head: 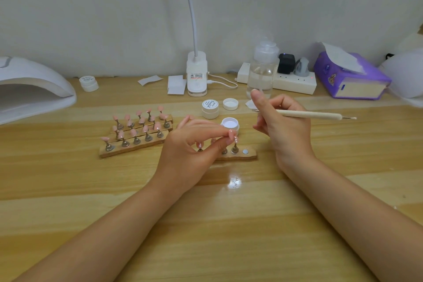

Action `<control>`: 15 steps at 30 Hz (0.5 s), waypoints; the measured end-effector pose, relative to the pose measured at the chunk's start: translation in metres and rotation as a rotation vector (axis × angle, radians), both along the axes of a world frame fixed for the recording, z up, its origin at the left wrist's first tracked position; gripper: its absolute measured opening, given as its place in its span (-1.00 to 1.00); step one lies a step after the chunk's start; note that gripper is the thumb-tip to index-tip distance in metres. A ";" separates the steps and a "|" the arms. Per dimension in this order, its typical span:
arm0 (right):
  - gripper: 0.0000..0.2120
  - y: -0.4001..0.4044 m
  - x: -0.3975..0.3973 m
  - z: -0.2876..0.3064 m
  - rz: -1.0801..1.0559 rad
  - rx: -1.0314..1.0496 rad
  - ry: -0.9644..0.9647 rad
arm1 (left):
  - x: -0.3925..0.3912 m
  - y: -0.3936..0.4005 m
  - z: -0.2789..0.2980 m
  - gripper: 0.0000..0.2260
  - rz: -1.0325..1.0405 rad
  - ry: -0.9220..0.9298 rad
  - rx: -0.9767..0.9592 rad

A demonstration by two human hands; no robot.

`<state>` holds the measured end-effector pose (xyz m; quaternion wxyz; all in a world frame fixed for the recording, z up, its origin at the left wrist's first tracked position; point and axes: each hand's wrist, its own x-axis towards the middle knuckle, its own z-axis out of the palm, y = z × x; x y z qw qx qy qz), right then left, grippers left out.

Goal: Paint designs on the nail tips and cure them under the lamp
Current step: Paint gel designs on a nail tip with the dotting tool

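Two bare forearms reach over the wooden table [206, 224]. Left hand [192, 144] pinches a pink nail tip [231, 133] on its stand over the near holder strip [248, 154]. Right hand [281, 126] grips a dotting pen [313, 115], fingers curled round it. An open gel pot [230, 124] sits between the hands; the curing lamp [32, 89] stands far left.

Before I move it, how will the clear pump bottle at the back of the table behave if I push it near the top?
The clear pump bottle would probably tip rather than slide: it is tall on a narrow base. It looks only part full of clear liquid, so likely light for its size. Its smooth plastic may feel slippery. The open jar of white gel stands in front, so a fall could reach it.
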<state>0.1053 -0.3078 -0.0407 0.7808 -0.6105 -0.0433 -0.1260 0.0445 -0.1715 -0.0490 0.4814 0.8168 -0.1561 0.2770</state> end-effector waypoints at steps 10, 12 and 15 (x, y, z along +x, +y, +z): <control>-0.69 0.013 0.023 -0.004 -0.052 -0.208 -0.074 | -0.001 0.001 0.003 -0.87 0.032 0.021 -0.009; -0.66 0.019 0.028 -0.004 -0.082 -0.223 -0.095 | -0.001 0.001 0.003 -0.86 0.039 0.020 -0.008; -0.60 0.024 0.033 -0.008 -0.097 -0.285 -0.140 | -0.001 0.002 0.003 -0.87 0.053 0.016 -0.030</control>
